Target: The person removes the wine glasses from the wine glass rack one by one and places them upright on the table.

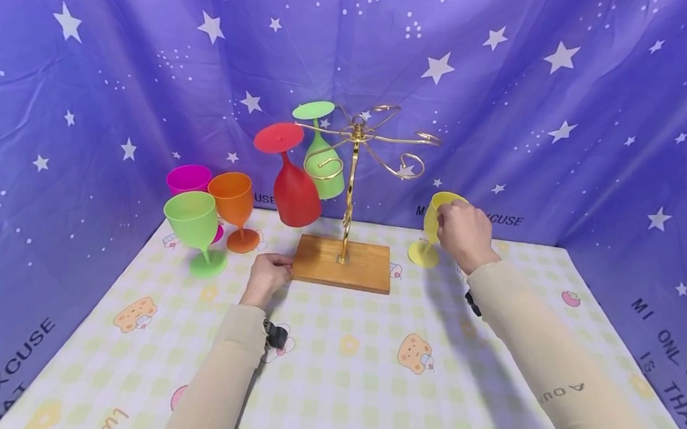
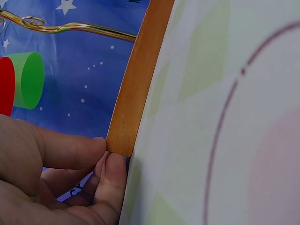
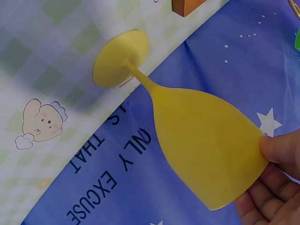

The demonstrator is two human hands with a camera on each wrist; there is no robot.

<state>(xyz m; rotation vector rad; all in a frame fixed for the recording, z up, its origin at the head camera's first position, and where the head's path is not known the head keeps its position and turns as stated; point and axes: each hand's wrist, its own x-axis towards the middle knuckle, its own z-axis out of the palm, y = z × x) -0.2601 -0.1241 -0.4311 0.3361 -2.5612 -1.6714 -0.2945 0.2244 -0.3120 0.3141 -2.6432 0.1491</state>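
Observation:
A yellow plastic goblet (image 1: pixel 430 229) stands upright to the right of the glass rack, its foot at the tablecloth. My right hand (image 1: pixel 466 232) pinches its bowl close to the rim, thumb on one side and fingers on the other in the right wrist view. The gold rack (image 1: pixel 349 201) rises from a wooden base (image 1: pixel 342 268). At the base's front left corner, my left hand (image 1: pixel 267 277) holds the wood with thumb and fingertips. A red goblet (image 1: pixel 296 194) and a green goblet (image 1: pixel 328 163) hang upside down from the rack's left arms.
An orange goblet (image 1: pixel 232 199), a light green goblet (image 1: pixel 192 219) and a magenta goblet (image 1: pixel 189 177) stand upright at the left. Bare curled hooks (image 1: pixel 410 166) reach out on the rack's right. A blue starry curtain (image 1: pixel 357 40) surrounds the checked tablecloth (image 1: pixel 342 389).

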